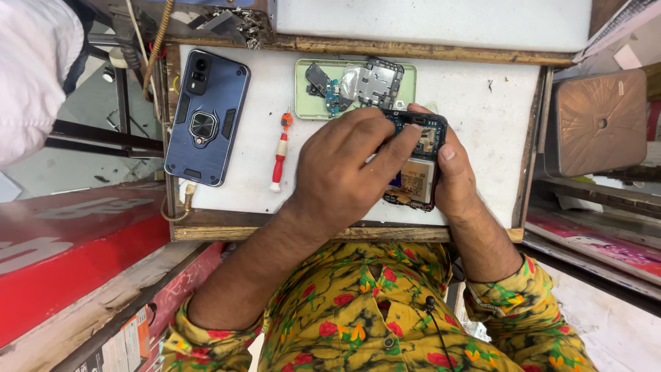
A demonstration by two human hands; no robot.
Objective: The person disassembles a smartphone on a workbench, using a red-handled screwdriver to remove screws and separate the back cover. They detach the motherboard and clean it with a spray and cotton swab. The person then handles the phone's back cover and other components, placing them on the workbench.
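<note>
An opened phone [417, 162] with bare circuit boards lies on the white work board [482, 124]. My right hand [456, 176] grips its right side, thumb on the upper edge. My left hand [344, 169] lies over its left part, fingers pressing on the upper circuit area. Just above, a pale green back cover [303, 103] carries removed parts: a small board [330, 93] and a metal frame plate [375, 81].
A red and white screwdriver [280, 151] lies left of my hands. A blue phone in a rugged case [206, 117] sits at the board's left with a cable plugged in. A brown square stool [595, 120] stands right. Red boxes [76, 255] lie lower left.
</note>
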